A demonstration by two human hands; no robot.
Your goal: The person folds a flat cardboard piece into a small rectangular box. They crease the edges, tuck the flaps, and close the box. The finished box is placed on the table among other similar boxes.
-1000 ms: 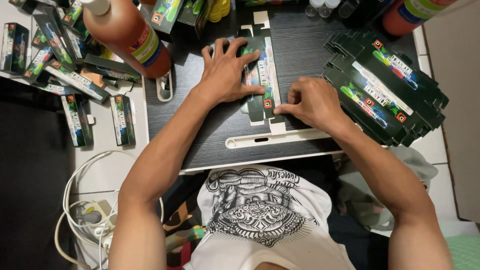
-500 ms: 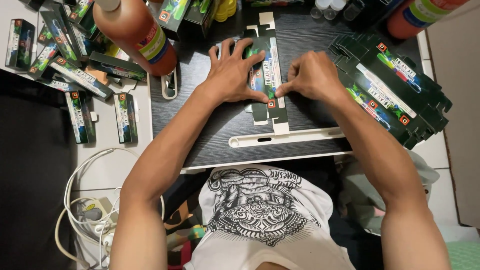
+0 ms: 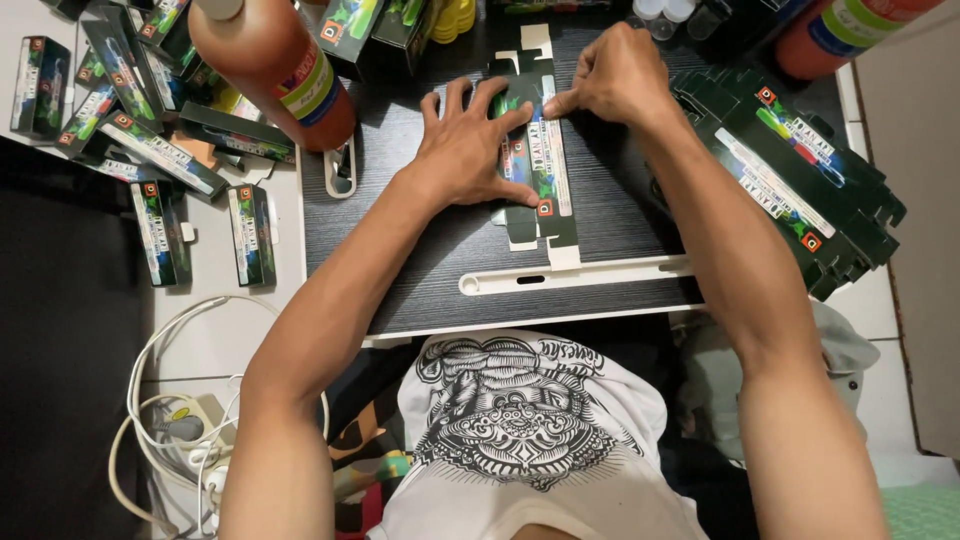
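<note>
Upper centre of the frame: flat unfolded carton blank (image 3: 540, 170), dark green with a white strip and a small red square, lying lengthwise on a black wood-grain board (image 3: 420, 270). Left hand (image 3: 465, 150) spread flat over the blank's left half, fingers wide, palm pressing down. Right hand (image 3: 615, 75) at the blank's upper right edge, fingers curled narrow, thumb and forefinger pinching along the white strip. Below the blank, near the board's lower edge, a long white plastic strip (image 3: 575, 275) with rounded ends and a slot.

Right of the frame: fanned stack of flat blanks (image 3: 800, 185), same green print, white label bands, red squares, edges notched. Upper left: tall orange-red bottle (image 3: 275, 70), smooth plastic, green and yellow label band, white cap. Around it and further left, a loose heap of folded small boxes (image 3: 150, 150), glossy card, green and black. Upper right corner: second orange bottle (image 3: 850, 30), partly cut off. Lower left: coiled white cables (image 3: 180, 400) on pale tile.
</note>
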